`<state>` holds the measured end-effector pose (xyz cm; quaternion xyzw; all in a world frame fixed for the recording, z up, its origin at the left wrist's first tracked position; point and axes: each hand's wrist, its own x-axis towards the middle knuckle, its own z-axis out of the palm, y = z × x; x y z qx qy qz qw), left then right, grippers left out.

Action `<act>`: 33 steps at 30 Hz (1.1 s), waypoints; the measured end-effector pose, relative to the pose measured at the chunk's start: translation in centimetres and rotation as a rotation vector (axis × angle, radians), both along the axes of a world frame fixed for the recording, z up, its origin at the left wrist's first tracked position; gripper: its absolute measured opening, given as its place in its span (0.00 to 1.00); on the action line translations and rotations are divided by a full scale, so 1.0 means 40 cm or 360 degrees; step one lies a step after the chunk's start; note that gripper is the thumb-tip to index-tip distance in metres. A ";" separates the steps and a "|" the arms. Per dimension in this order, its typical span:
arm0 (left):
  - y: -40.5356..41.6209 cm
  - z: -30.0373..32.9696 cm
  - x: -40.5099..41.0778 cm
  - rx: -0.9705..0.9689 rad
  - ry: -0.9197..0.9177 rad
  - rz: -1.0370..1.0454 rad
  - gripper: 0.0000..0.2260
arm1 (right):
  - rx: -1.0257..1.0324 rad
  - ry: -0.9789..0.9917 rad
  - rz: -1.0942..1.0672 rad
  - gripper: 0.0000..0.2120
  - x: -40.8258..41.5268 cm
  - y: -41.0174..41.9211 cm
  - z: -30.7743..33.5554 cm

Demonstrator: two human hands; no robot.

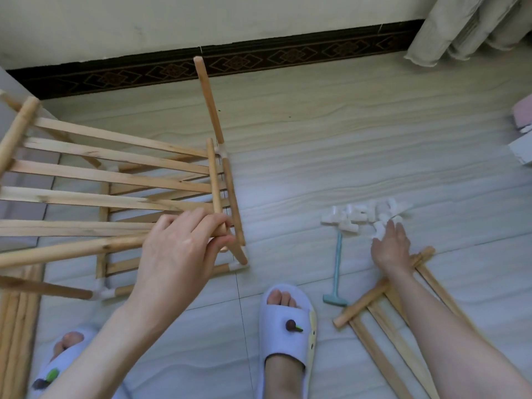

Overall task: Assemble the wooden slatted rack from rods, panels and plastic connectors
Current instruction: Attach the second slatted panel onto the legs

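A partly built wooden slatted rack (109, 180) stands on the tiled floor at the left, its rods joined by white plastic connectors. My left hand (181, 249) grips the end rod of a slatted panel (214, 180) held above the rack. An upright rod (208, 99) sticks up from a connector at the rack's far corner. At the right, my right hand (390, 246) reaches into a pile of white plastic connectors (365, 216), fingers over one of them; whether it holds one is not clear.
A teal plastic mallet (336, 269) lies on the floor between my hands. Loose rods and a slatted panel (383, 312) lie under my right forearm. More rods (17, 326) lie at the bottom left. My slippered feet (285, 326) are at the bottom. A curtain (466, 27) hangs at the top right.
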<state>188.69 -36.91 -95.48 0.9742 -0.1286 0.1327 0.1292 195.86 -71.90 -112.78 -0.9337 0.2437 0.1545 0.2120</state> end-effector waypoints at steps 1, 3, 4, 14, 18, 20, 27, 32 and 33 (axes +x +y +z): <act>0.000 -0.001 0.002 0.0008 -0.0001 -0.0006 0.10 | -0.0015 0.0024 0.0027 0.26 0.010 -0.004 -0.008; 0.001 -0.002 0.004 0.0014 -0.0004 -0.0016 0.10 | -0.0072 0.0011 0.0029 0.22 0.018 -0.009 -0.018; 0.001 -0.003 0.004 0.0016 -0.0003 -0.0019 0.10 | -0.0101 -0.0010 0.0018 0.20 0.018 -0.008 -0.020; 0.001 -0.010 0.001 -0.0008 -0.0044 -0.0016 0.08 | 0.0190 -0.0232 -0.0235 0.14 -0.038 0.062 -0.006; 0.004 -0.011 -0.004 -0.0037 0.0013 -0.0019 0.09 | 0.0820 -0.0252 -0.0428 0.13 -0.053 0.153 0.094; 0.004 0.001 -0.006 -0.0072 0.0114 -0.0020 0.11 | 0.1135 -0.0217 -0.0446 0.10 -0.037 0.205 0.186; 0.035 0.139 -0.047 -0.0798 0.0324 0.0089 0.18 | 0.1356 -0.0024 0.0338 0.08 -0.010 0.368 0.612; 0.085 0.302 -0.083 -0.1001 0.0433 -0.0041 0.20 | 0.1312 0.0226 0.0753 0.11 -0.089 0.457 0.795; 0.086 0.323 -0.091 -0.1043 0.0460 -0.0076 0.17 | 0.1368 0.0225 0.0743 0.11 -0.112 0.472 0.818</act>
